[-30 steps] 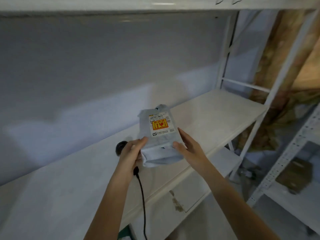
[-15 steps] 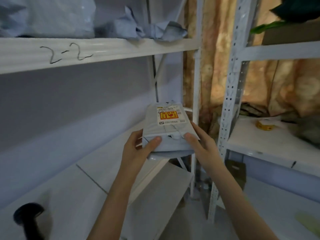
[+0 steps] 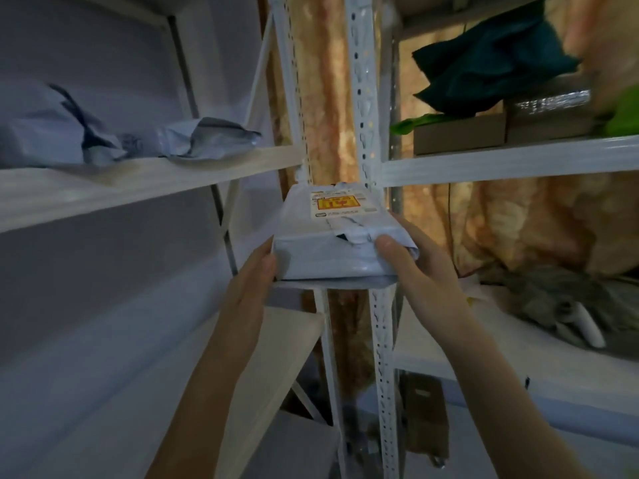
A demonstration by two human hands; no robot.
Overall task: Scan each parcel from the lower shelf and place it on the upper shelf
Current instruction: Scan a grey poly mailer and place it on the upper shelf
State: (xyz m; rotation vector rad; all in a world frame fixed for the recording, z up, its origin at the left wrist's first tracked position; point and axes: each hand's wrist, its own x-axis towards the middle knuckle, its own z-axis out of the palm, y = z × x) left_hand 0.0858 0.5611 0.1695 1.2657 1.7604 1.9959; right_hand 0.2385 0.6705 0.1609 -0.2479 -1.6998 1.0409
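A grey plastic parcel [image 3: 332, 243] with a white label and a yellow-red sticker on top is held in the air between both hands, in front of the white shelf uprights. My left hand [image 3: 250, 281] grips its left near corner. My right hand [image 3: 420, 271] grips its right near corner with the thumb on top. The upper shelf [image 3: 138, 183] runs at the left, just above and left of the parcel, with several grey parcels [image 3: 193, 140] lying on it. The lower shelf [image 3: 173, 375] slopes away below my left forearm.
A perforated white post [image 3: 366, 133] stands right behind the parcel. A second rack at the right holds cardboard boxes [image 3: 460, 133], a dark green cloth [image 3: 491, 63] and a white roll [image 3: 584, 323]. A patterned curtain hangs behind the racks.
The parcel has been lifted from over the lower shelf up toward the upper shelf's level, and my view has swung up and to the right. The scanner on the lower shelf has left the view.
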